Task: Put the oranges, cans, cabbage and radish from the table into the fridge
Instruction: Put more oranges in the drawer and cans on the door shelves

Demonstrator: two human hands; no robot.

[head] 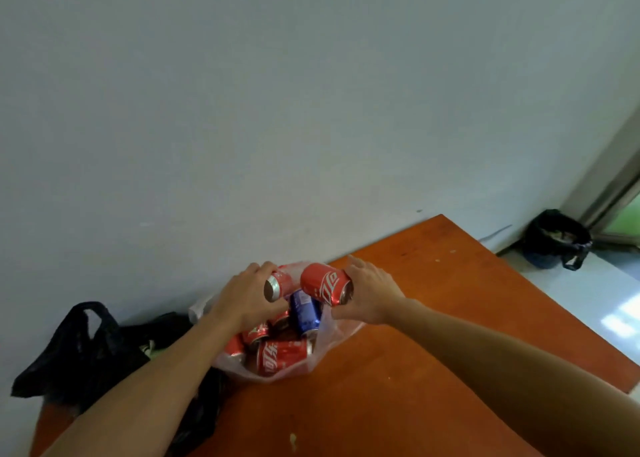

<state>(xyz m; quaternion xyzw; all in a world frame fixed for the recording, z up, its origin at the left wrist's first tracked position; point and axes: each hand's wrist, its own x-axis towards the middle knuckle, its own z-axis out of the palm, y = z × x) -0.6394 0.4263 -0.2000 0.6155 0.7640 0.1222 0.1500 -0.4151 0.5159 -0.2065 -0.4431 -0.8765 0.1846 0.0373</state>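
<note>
Left hand: The left hand (247, 299) holds the first red can (277, 285) from above. The fingers and thumb are curled round its body, and its silver end points toward the person. It is just over the left part of the clear plastic bag (334, 333).

Right hand: The right hand (369, 292) grips the second red can (325, 283) at one end, with the fingers wrapped round it. This can is tilted and shows white lettering. It is over the far right part of the bag.

Two held cans: They are very near each other, with a narrow gap between them.

Clear plastic bag: It lies open on the table (415, 352), close to the wall (311, 110).

Cans in the bag: A blue can (306, 313) leans directly under the two held cans. Several red cans lie on their sides, and one lettered can (282, 356) is at the near side of the bag.

Table: It is orange-brown wood, with a few pale spots to the right of the bag and nearer than it.

Black plastic bag: The black plastic bag (79, 349) sits just left of the clear bag, with its handles up. Something pale green shows in its opening; I cannot tell what it is.

Waste bin: The waste bin (554, 238) stands on the floor well to the right of the bag, beyond the table corner, and has a black liner.
</note>
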